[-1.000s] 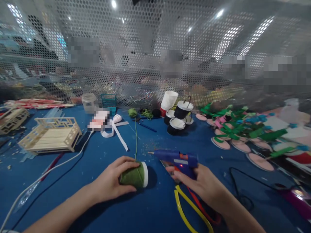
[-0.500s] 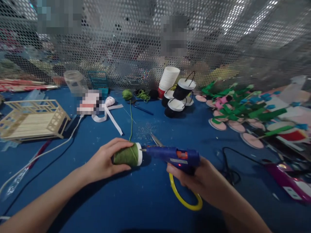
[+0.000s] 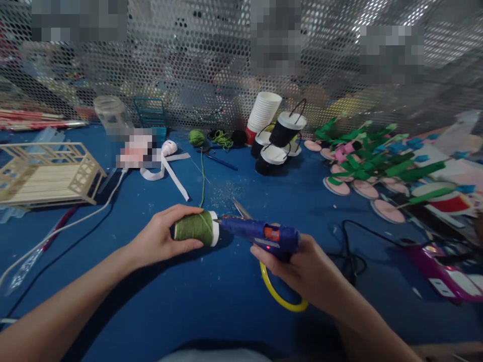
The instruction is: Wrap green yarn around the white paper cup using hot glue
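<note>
My left hand is closed round a small paper cup wound with green yarn, lying on its side with its white rim facing right. A strand of yarn runs from it back to a green ball. My right hand grips a blue glue gun with a small red light lit. Its nozzle points left and meets or nearly meets the cup near the white rim. Under the gun lie scissors with yellow handles, partly hidden by the gun and hand.
Black cups with wire handles and stacked white cups stand at the back. Pink-based green flowers crowd the right, near a purple power strip. A wooden miniature bed and white ribbon are on the left.
The glue gun has moved slightly left, its nozzle now closer to the wound cup near the rim. My left hand keeps its hold; the whole view has shifted a little.
</note>
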The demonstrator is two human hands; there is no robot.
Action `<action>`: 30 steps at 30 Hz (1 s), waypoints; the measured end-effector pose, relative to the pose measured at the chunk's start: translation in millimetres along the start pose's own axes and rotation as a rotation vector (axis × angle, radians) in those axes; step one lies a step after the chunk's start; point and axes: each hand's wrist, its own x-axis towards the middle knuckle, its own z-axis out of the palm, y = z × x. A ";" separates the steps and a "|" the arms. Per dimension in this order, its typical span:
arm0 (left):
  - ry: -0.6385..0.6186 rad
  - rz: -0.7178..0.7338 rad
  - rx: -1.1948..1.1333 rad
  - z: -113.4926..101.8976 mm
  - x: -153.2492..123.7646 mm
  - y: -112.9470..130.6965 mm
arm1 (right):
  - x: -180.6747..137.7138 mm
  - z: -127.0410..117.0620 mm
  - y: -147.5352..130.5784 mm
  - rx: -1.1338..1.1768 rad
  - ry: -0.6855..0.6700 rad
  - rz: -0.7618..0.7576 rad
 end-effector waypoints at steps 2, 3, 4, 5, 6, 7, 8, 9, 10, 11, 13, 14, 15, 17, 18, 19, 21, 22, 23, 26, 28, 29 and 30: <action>-0.008 -0.010 0.000 0.0 0.1 0.3 | 0.1 0.2 -0.3 -0.012 -0.004 -0.006; -0.009 -0.009 0.002 0.0 0.2 0.3 | 0.0 0.2 -0.4 -0.016 -0.006 -0.010; -0.011 -0.007 0.003 -0.1 0.4 0.2 | -0.4 0.0 -0.3 -0.018 -0.011 -0.013; -0.013 -0.006 0.005 -0.1 0.6 0.1 | -0.8 -0.2 -0.2 -0.022 -0.018 -0.016; -0.014 -0.004 0.007 -0.1 0.7 0.0 | -1.4 -0.4 -0.2 -0.026 -0.023 -0.018; -0.013 -0.004 0.008 -0.1 0.9 0.0 | -2.1 -0.7 -0.2 -0.030 -0.026 -0.022; -0.013 -0.004 0.010 -0.1 0.9 0.0 | -2.7 -1.1 -0.4 -0.033 -0.030 -0.028; -0.012 -0.006 0.011 -0.1 0.9 0.0 | -3.4 -1.4 -0.8 -0.034 -0.033 -0.037; -0.011 -0.007 0.012 0.0 0.9 -0.1 | -3.9 -1.7 -1.2 -0.032 -0.032 -0.049; -0.010 -0.009 0.011 0.1 0.7 -0.2 | -4.4 -2.0 -1.6 -0.031 -0.025 -0.058; -0.011 -0.013 0.011 0.3 0.5 -0.4 | -5.0 -2.3 -2.3 -0.035 -0.006 -0.076; -0.012 -0.015 0.012 0.4 0.4 -0.6 | -5.2 -2.5 -2.4 -0.041 -0.003 -0.085; -0.011 -0.019 0.014 0.5 0.3 -0.7 | -5.4 -2.6 -2.4 -0.049 -0.008 -0.094; -0.007 -0.030 0.020 0.7 0.3 -0.9 | -5.5 -3.0 -1.9 -0.069 -0.034 -0.103; -0.005 -0.035 0.023 0.8 0.3 -0.9 | -5.6 -3.2 -1.6 -0.078 -0.046 -0.106; -0.002 -0.038 0.025 0.9 0.3 -1.0 | -5.5 -3.4 -1.3 -0.084 -0.051 -0.109; 0.001 -0.034 0.021 1.3 0.3 -1.0 | -5.5 -3.7 -1.0 -0.084 -0.039 -0.116; 0.000 -0.030 0.018 1.4 0.3 -1.1 | -5.5 -3.8 -0.9 -0.080 -0.034 -0.123; 0.000 -0.026 0.014 1.6 0.3 -1.1 | -5.6 -4.0 -1.1 -0.078 -0.032 -0.125; 0.005 -0.033 0.016 1.9 0.2 -1.5 | -6.4 -4.6 -1.9 -0.099 -0.045 -0.113; 0.008 -0.043 0.024 1.9 0.1 -1.5 | -6.9 -5.1 -2.4 -0.109 -0.055 -0.112; 0.007 -0.042 0.025 1.8 0.1 -1.5 | -7.2 -5.3 -2.4 -0.103 -0.054 -0.119; 0.004 -0.037 0.024 1.7 0.1 -1.3 | -7.4 -5.5 -2.4 -0.091 -0.054 -0.127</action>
